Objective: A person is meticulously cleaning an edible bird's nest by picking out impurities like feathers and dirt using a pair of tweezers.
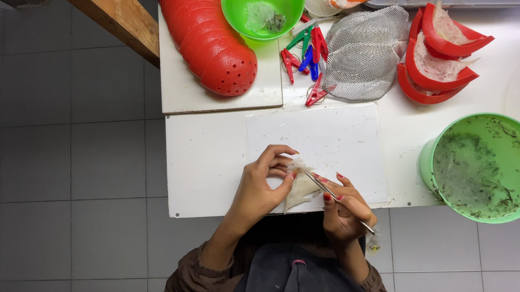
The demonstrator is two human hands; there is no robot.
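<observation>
left hand [261, 191]: fingers curled around pale white piece [301, 187], pinning it on white board [332, 141]
right hand [341, 208]: fingers clamped on metal tweezers [336, 200], tip touching the piece
green bucket [487, 167]: well right of fingers, on tabletop [202, 160]

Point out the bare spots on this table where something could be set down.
Bare patches: the white board above the left hand and right hand, and the tabletop left of it. Crowded: around the clothespins, mesh, red moulds.
</observation>
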